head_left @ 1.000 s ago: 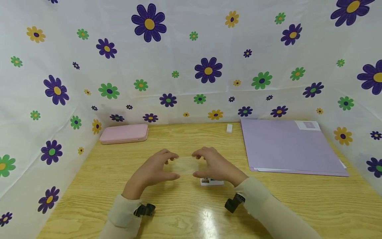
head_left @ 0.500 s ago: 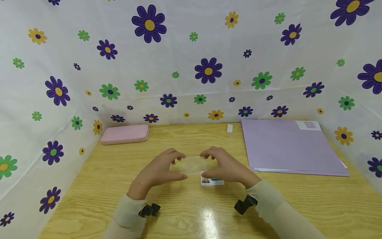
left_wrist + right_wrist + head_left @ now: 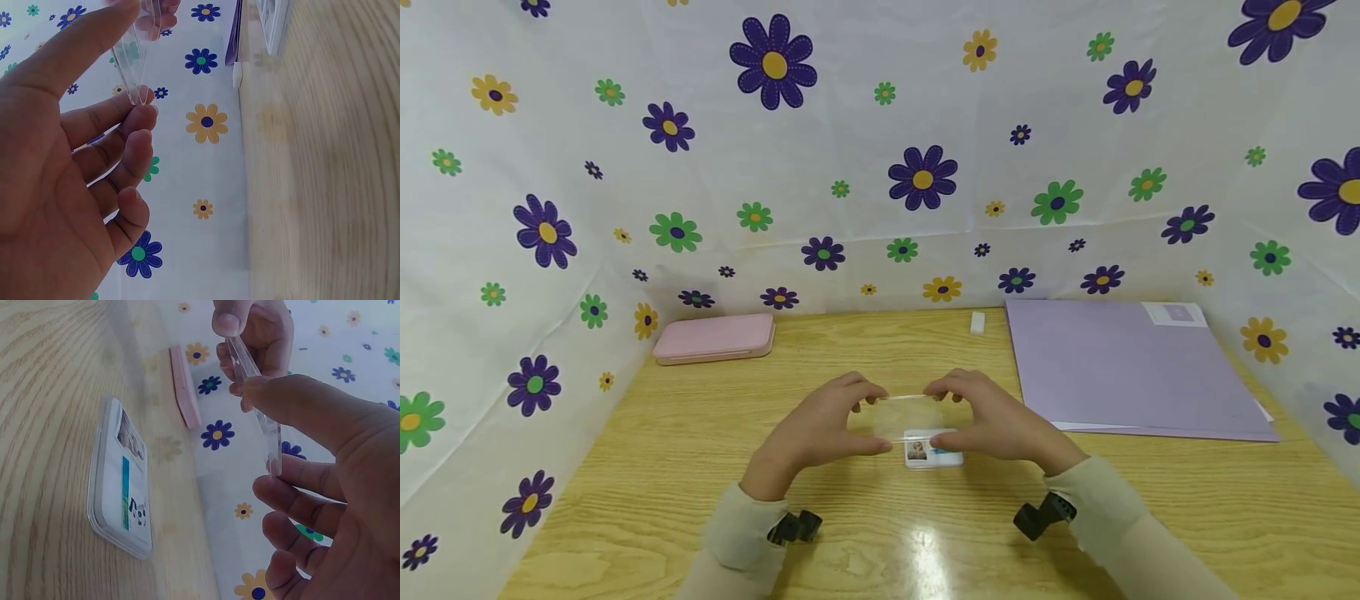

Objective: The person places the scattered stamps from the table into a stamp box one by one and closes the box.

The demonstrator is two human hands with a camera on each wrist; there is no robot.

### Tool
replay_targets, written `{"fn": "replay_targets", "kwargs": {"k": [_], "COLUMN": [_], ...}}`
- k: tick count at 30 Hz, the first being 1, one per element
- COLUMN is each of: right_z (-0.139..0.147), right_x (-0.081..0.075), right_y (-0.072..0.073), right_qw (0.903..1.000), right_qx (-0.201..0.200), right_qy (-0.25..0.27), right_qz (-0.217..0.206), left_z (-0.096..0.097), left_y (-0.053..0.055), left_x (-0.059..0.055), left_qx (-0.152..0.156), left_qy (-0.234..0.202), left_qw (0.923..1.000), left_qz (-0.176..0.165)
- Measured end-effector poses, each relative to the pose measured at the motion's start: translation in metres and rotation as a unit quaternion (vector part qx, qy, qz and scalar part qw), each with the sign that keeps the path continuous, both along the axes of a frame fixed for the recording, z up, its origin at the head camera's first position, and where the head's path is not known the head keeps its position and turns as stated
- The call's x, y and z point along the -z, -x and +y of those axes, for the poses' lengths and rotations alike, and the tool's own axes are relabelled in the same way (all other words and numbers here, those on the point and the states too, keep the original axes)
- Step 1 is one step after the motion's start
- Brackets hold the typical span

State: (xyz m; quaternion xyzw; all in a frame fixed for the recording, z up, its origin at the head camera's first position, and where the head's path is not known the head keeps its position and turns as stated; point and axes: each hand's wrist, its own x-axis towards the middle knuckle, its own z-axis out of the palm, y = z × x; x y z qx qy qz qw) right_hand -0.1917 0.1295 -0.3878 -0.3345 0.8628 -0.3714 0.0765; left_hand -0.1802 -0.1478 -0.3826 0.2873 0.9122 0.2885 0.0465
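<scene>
Both hands hold up a clear, shallow rectangular plastic lid (image 3: pixel 908 417) above the table, seen edge-on in the wrist views. My left hand (image 3: pixel 820 429) pinches its left end between thumb and fingertips, the other fingers loosely bent. At the opposite end, the thumb and fingers of my right hand (image 3: pixel 1000 427) grip it the same way. Below the lid lies a small white case (image 3: pixel 128 481) with rounded corners, a photo and a teal stripe on its top and a clear rim round its base. In the head view the lid and right thumb overlap its far edge.
A pink pencil case (image 3: pixel 715 336) lies at the back left of the wooden table (image 3: pixel 662 500). A white eraser-like block (image 3: pixel 977 322) sits at the back, beside a large lilac folder (image 3: pixel 1127 367) on the right. Flowered cloth (image 3: pixel 865 125) walls the back and sides.
Both hands have shifted steadily right, carrying the clear lid with them, until it partly overlaps the white case in the head view. The case has stayed in place.
</scene>
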Motion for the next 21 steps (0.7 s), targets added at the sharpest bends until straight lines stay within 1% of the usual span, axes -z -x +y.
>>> {"fn": "replay_targets", "kwargs": {"k": [8, 14, 21], "right_z": [0.014, 0.021, 0.026], "right_x": [-0.002, -0.003, 0.003], "right_y": [0.002, 0.004, 0.008], "right_qw": [1.0, 0.9998, 0.9996], "right_qx": [-0.006, -0.006, -0.012], "right_qy": [0.0, 0.003, -0.008], "right_qz": [-0.004, -0.017, -0.023], "left_z": [0.013, 0.021, 0.027], "left_y": [0.003, 0.006, 0.008], "left_x": [0.003, 0.003, 0.006], "left_qx": [0.011, 0.014, 0.016], "left_qy": [0.005, 0.01, 0.013], "left_qw": [0.9998, 0.9998, 0.9998], "left_qz": [0.014, 0.011, 0.004]}}
